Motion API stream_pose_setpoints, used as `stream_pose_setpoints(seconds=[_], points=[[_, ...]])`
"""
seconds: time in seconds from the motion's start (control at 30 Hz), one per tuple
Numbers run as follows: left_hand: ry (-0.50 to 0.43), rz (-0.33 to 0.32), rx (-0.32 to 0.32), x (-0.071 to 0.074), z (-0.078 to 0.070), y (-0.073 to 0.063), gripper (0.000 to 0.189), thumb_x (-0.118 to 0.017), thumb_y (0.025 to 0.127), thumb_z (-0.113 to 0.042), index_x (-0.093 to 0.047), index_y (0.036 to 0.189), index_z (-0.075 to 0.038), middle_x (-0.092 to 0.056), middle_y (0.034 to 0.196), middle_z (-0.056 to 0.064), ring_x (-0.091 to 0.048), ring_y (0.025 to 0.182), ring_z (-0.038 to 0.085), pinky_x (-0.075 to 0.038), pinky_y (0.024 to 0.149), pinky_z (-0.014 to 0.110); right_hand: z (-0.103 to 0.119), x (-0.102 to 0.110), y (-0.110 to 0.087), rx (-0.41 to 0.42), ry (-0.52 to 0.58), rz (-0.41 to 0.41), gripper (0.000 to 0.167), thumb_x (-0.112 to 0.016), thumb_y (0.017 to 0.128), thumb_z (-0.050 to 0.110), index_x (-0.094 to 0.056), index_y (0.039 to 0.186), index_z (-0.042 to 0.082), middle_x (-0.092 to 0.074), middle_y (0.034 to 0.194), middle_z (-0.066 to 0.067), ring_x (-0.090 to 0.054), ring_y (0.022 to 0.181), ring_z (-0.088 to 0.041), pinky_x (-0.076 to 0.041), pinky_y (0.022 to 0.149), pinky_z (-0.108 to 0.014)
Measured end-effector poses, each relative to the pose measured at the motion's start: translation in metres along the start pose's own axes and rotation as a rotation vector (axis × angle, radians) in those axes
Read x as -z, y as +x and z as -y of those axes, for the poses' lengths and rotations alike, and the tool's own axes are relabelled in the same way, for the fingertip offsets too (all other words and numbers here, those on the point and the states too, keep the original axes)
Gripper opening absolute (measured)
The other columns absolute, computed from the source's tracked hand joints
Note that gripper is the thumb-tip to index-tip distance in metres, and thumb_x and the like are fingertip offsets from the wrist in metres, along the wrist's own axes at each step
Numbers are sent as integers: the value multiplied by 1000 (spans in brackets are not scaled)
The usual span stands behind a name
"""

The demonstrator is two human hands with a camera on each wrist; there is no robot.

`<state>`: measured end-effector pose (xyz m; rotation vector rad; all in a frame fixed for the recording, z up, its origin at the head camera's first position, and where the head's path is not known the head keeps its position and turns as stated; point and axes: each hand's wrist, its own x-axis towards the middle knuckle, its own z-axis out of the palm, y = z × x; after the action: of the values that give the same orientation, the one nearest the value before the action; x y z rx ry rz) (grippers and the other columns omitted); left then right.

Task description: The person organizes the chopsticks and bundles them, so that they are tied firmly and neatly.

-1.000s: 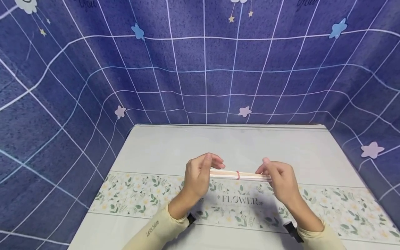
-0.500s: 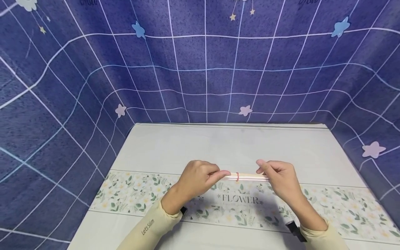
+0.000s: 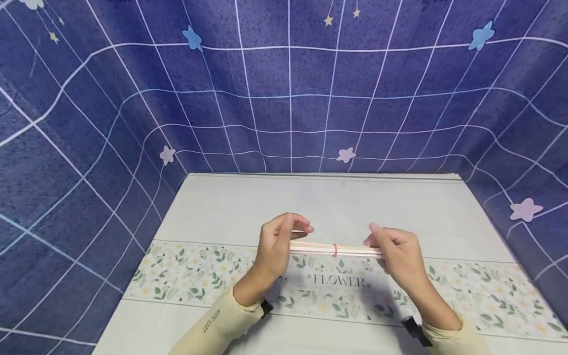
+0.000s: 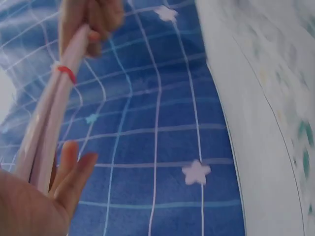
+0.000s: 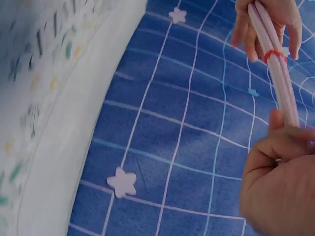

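A bundle of pale sticks (image 3: 317, 248), bound at its middle by a red rubber band (image 3: 335, 249), is held level above the table between both hands. My right hand (image 3: 395, 249) pinches the bundle's right end with thumb and fingers. My left hand (image 3: 275, 244) is at the left end, where the sticks meet its palm and its fingers arch loosely above them. The left wrist view shows the bundle (image 4: 51, 118) running along straight fingers (image 4: 74, 167). In the right wrist view the right hand (image 5: 280, 187) grips the bundle (image 5: 280, 83).
The table (image 3: 310, 202) is covered by a white cloth with a floral strip reading "FLOWER" (image 3: 339, 282). Blue grid-patterned fabric with stars (image 3: 288, 98) walls in the back and both sides.
Half a second ago my left hand pinched the bundle near the band; now it has slid back to the left end and its fingers have lifted. The right hand keeps its hold.
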<state>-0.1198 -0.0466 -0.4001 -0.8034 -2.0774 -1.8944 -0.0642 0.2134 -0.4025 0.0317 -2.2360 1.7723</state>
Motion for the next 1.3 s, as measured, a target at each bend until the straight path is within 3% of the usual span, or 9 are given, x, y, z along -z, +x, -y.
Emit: stream_pose_setpoints(seconds=[0.17, 0.33, 0.47, 0.57, 0.67, 0.83, 0.97, 1.07, 1.3], points=[[-81, 1, 0, -1, -12, -2, 49, -33, 115, -21, -69, 93, 5, -71, 87, 24, -77, 86, 23, -64, 90, 40, -1, -3, 0, 36, 166, 45, 61, -27, 116, 35, -67, 119, -12, -81, 98, -2, -74, 60, -19, -56, 46, -40], [10, 60, 58, 4, -20, -1, 38, -44, 112, -23, -72, 96, -2, -74, 89, 12, -75, 87, 20, -64, 86, 34, 2, -1, 0, 37, 82, 131, 54, -32, 115, 30, -71, 114, -7, -75, 71, -1, -64, 45, -16, -51, 41, -35], [149, 183, 100, 14, -24, 7, 22, -61, 107, -25, -76, 97, -13, -76, 88, 2, -72, 81, 9, -61, 70, 29, 5, 8, 0, 12, -55, 317, 30, -53, 110, 20, -76, 102, 2, -66, 63, 4, -41, 40, -4, -35, 34, -27], [211, 295, 120, 23, -27, 12, 14, -67, 104, -28, -77, 100, -20, -76, 90, -1, -69, 73, 7, -55, 60, 28, 7, 16, -2, 16, -150, 490, 11, -70, 102, 20, -79, 101, 14, -68, 72, 6, -47, 54, 0, -42, 45, -25], [290, 456, 151, 33, -30, 15, 11, -73, 100, -37, -77, 101, -27, -74, 92, -8, -62, 65, 6, -50, 57, 26, 7, 20, -4, 51, -192, 582, 8, -77, 96, 22, -80, 104, 21, -70, 81, 6, -57, 68, -3, -51, 59, -27], [485, 799, 147, 41, -23, 17, 16, -79, 95, -40, -74, 103, -28, -68, 90, -15, -55, 67, 3, -49, 64, 24, 1, 25, -1, 85, -221, 720, 14, -70, 102, 24, -74, 115, 23, -76, 97, 6, -66, 81, -4, -58, 73, -27], [679, 934, 140, 39, -2, 10, 14, -82, 93, -35, -72, 99, -26, -63, 84, -16, -51, 69, 2, -45, 68, 24, -8, 20, -3, 80, -383, 873, 16, -61, 107, 20, -61, 122, 24, -69, 87, 12, -57, 68, 2, -51, 64, -23], [818, 930, 141, 32, 16, 6, 16, -85, 89, -31, -71, 90, -24, -60, 76, -15, -47, 68, 5, -41, 67, 26, -17, 7, -3, 107, -594, 849, 12, -61, 106, 15, -60, 117, 21, -60, 77, 13, -46, 62, 1, -44, 61, -24], [940, 875, 134, 15, 49, 4, 16, -87, 87, -26, -77, 92, -14, -67, 78, -6, -46, 67, 5, -43, 66, 25, -42, -21, 7, 265, -941, 565, 8, -80, 91, 9, -77, 96, 14, -66, 87, 6, -62, 81, -13, -56, 77, -36]])
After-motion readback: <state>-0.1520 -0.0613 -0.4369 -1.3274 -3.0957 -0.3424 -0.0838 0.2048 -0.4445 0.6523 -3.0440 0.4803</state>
